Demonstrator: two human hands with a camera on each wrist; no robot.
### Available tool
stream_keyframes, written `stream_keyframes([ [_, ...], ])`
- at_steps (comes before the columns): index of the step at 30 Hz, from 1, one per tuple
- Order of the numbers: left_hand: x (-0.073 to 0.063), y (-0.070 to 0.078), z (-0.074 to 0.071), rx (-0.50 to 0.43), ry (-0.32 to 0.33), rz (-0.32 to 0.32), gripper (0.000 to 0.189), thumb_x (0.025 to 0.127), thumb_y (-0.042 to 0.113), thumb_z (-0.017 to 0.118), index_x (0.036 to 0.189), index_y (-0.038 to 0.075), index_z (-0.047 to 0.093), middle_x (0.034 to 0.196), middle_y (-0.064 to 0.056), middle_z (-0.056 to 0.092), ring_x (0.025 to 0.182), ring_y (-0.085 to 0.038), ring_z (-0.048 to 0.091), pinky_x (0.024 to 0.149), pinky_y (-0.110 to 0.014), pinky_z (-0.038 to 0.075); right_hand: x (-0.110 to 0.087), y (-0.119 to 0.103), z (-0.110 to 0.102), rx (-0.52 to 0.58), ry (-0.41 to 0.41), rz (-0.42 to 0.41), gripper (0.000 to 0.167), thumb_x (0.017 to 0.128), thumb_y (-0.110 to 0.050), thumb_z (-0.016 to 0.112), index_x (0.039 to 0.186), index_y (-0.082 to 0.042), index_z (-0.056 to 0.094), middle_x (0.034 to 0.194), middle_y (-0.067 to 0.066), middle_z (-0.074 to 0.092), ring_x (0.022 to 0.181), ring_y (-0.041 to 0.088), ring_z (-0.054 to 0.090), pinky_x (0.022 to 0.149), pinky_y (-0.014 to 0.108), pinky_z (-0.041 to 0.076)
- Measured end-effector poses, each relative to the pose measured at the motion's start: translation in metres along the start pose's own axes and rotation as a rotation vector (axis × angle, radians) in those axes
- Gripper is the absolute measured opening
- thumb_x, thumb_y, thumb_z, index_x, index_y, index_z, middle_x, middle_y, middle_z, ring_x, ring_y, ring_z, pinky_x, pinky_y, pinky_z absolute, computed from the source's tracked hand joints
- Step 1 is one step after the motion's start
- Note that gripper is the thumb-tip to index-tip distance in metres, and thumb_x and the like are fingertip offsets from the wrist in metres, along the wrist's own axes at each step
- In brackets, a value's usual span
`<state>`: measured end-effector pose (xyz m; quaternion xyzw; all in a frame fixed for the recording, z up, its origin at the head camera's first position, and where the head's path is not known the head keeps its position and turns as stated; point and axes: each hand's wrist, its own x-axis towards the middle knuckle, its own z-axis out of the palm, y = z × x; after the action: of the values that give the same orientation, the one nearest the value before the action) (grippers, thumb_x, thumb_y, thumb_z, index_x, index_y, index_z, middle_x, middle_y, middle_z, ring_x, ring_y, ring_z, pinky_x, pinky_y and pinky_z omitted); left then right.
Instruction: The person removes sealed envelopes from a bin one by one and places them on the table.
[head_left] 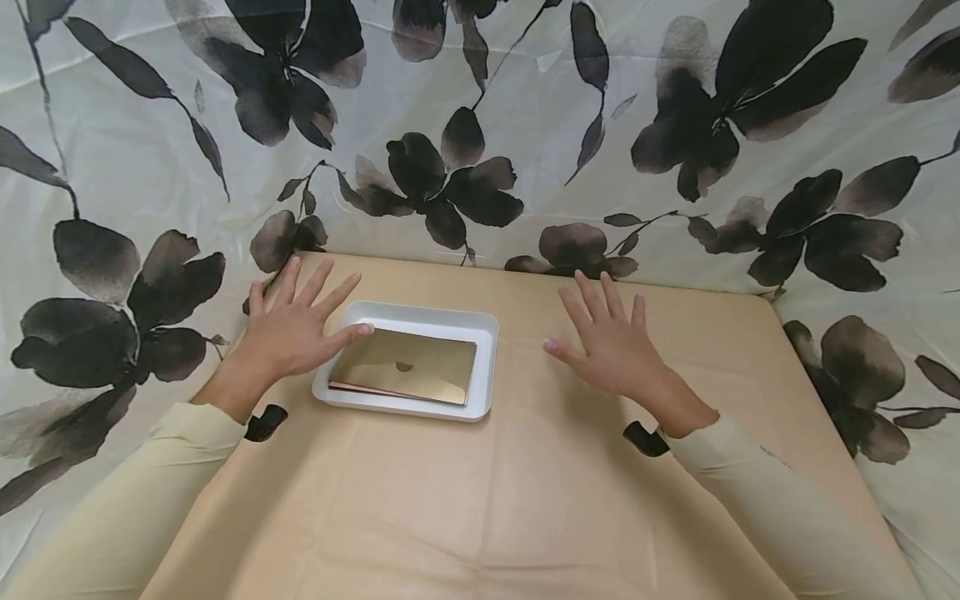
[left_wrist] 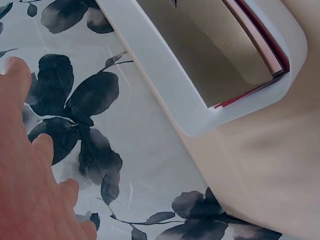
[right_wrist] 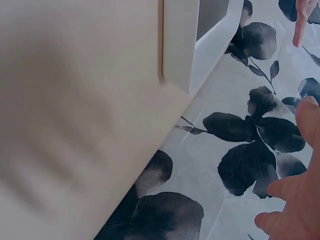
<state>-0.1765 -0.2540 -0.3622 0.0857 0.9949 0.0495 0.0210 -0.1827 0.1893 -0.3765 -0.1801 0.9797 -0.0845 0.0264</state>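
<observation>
A shallow white tray lies on the table, holding a flat, shiny gold rectangle that looks like stiff card, with a small dark half-round mark in its middle. Pink and dark red layers show along its edge in the left wrist view. My left hand is at the tray's left side, fingers spread; its thumb overlaps the tray's rim and the gold card's upper left corner in the head view. To the right of the tray my right hand holds nothing, its fingers spread and pointing away from me.
A tan cloth covers the table, with faint creases. Behind it and at both sides hangs a white sheet printed with dark flowers. Black bands with small devices sit at both wrists, below pale sleeves.
</observation>
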Motion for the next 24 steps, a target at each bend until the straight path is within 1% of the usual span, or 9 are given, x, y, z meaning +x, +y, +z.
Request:
stream_keyframes([
  [5, -0.002, 0.000, 0.001, -0.006, -0.011, 0.005, 0.088, 0.096, 0.081, 0.038, 0.168, 0.037, 0.014, 0.178, -0.010, 0.003, 0.161, -0.046, -0.014, 0.115, -0.085, -0.007, 0.000, -0.007, 0.002, -0.009, 0.006, -0.010, 0.089, 0.102, -0.069, 0.046, 0.169, -0.020, 0.014, 0.178, 0.006, -0.005, 0.163, 0.041, -0.011, 0.120, 0.079, -0.009],
  [10, -0.003, 0.000, 0.005, -0.013, -0.019, 0.014, 0.088, 0.097, 0.081, 0.038, 0.168, 0.036, 0.013, 0.178, -0.009, 0.000, 0.161, -0.048, -0.012, 0.114, -0.085, -0.011, 0.001, -0.012, 0.006, -0.001, 0.021, -0.024, 0.089, 0.102, -0.068, 0.047, 0.169, -0.020, 0.016, 0.178, 0.007, -0.004, 0.163, 0.041, -0.009, 0.120, 0.080, -0.007],
  [14, -0.004, -0.001, 0.008, -0.017, -0.030, 0.013, 0.088, 0.097, 0.081, 0.038, 0.168, 0.036, 0.013, 0.178, -0.009, -0.001, 0.161, -0.049, -0.012, 0.114, -0.086, -0.010, 0.002, -0.015, 0.008, -0.010, 0.027, -0.029, 0.088, 0.101, -0.067, 0.049, 0.169, -0.020, 0.017, 0.178, 0.007, -0.003, 0.163, 0.041, -0.009, 0.120, 0.080, -0.006],
  [17, -0.004, -0.002, 0.010, -0.018, -0.027, 0.012, 0.088, 0.097, 0.081, 0.039, 0.168, 0.036, 0.013, 0.178, -0.009, -0.001, 0.161, -0.048, -0.011, 0.114, -0.086, -0.008, 0.003, -0.018, 0.008, -0.020, 0.030, -0.030, 0.089, 0.101, -0.067, 0.049, 0.169, -0.020, 0.018, 0.178, 0.007, -0.002, 0.163, 0.041, -0.009, 0.120, 0.080, -0.006],
  [24, -0.007, -0.006, 0.014, -0.026, -0.027, 0.022, 0.086, 0.097, 0.080, 0.038, 0.168, 0.037, 0.014, 0.178, -0.008, -0.001, 0.161, -0.049, -0.011, 0.114, -0.085, -0.007, 0.006, -0.027, 0.009, -0.011, 0.024, -0.043, 0.089, 0.101, -0.068, 0.048, 0.169, -0.020, 0.017, 0.178, 0.006, -0.004, 0.163, 0.041, -0.010, 0.120, 0.080, -0.006],
])
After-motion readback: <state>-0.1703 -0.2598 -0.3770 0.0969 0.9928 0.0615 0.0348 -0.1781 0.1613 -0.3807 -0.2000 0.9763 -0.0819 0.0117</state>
